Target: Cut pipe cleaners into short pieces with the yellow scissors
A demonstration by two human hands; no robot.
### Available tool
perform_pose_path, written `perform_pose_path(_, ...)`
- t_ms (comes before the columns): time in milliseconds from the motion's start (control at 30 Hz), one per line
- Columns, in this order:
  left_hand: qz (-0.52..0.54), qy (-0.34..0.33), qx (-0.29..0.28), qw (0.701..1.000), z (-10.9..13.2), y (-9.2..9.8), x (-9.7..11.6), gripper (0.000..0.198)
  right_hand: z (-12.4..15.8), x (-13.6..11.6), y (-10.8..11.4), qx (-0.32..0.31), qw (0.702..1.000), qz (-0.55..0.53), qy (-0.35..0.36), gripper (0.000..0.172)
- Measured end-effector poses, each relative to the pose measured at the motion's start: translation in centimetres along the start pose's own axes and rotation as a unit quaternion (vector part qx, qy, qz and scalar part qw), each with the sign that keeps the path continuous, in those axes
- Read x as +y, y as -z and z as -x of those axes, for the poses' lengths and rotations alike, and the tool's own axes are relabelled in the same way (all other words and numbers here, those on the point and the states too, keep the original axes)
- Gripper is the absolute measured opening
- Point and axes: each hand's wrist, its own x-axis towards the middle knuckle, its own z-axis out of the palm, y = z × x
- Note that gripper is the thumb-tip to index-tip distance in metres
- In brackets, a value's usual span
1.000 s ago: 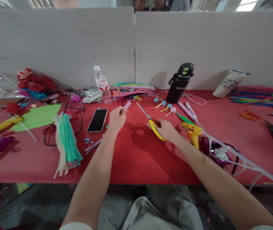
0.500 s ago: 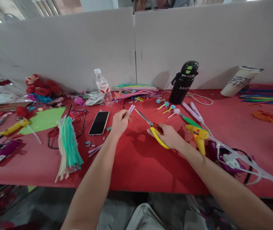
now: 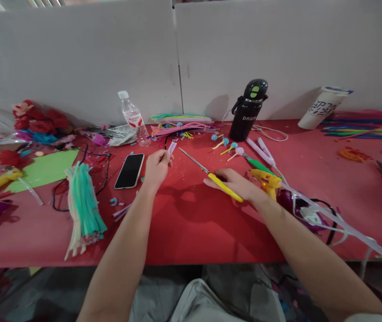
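Note:
My left hand [image 3: 156, 167] is closed, pinching a short pale purple pipe cleaner piece [image 3: 172, 146] above the red table [image 3: 191, 223]. My right hand [image 3: 236, 183] grips yellow-handled scissors [image 3: 211, 176], blades pointing up-left toward the purple piece with a small gap between them. A black phone [image 3: 129, 171] lies just left of my left hand. A yellow glue gun [image 3: 267, 181] rests right beside my right hand.
A bundle of teal and cream pipe cleaners [image 3: 81, 205] lies at the left. A water bottle [image 3: 132, 118], a black flask [image 3: 248, 109] and a white cup [image 3: 321, 107] stand along the grey partition [image 3: 77, 62]. Cables and glue sticks [image 3: 328, 219] trail at the right. Red flowers [image 3: 39, 120] sit far left.
The scissors have turned edge-on in my right hand and lifted a little. My left hand keeps the purple piece. The view shifted slightly.

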Motion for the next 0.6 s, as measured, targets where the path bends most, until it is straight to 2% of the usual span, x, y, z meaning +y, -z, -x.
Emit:
perform_pose_path(100, 0.013, 0.005, 0.004, 1.000, -0.1, 0.2, 0.0, 0.028, 1.0, -1.1, 1.6, -0.169, 0.978, -0.120, 0.003, 0.042)
perform_pose_path(167, 0.018, 0.000, 0.002, 1.000, -0.1, 0.2, -0.1, 0.028, 1.4, -1.4, 2.0, -0.279, 0.935, -0.219, 0.025, 0.038)
perform_pose_path(233, 0.019, -0.006, -0.001, 1.000, -0.1, 0.2, -0.4, 0.028, 1.3, -1.2, 1.7, -0.361, 0.882, -0.300, 0.042, 0.039)
perform_pose_path(367, 0.015, -0.013, -0.007, 1.000, -0.1, 0.1, -0.7, 0.028, 0.1, 0.0, 0.3, -0.409, 0.827, -0.383, 0.044, 0.049)
perform_pose_path(467, 0.020, -0.003, -0.015, 1.000, -0.2, 0.0, -0.9, 0.028, -1.1, 0.7, 0.0, -0.407, 0.793, -0.453, 0.014, 0.049)
perform_pose_path(600, 0.025, 0.001, -0.025, 0.999, -0.2, -0.1, -1.1, 0.029, -2.1, 1.2, 0.4, -0.336, 0.808, -0.480, -0.060, 0.047)
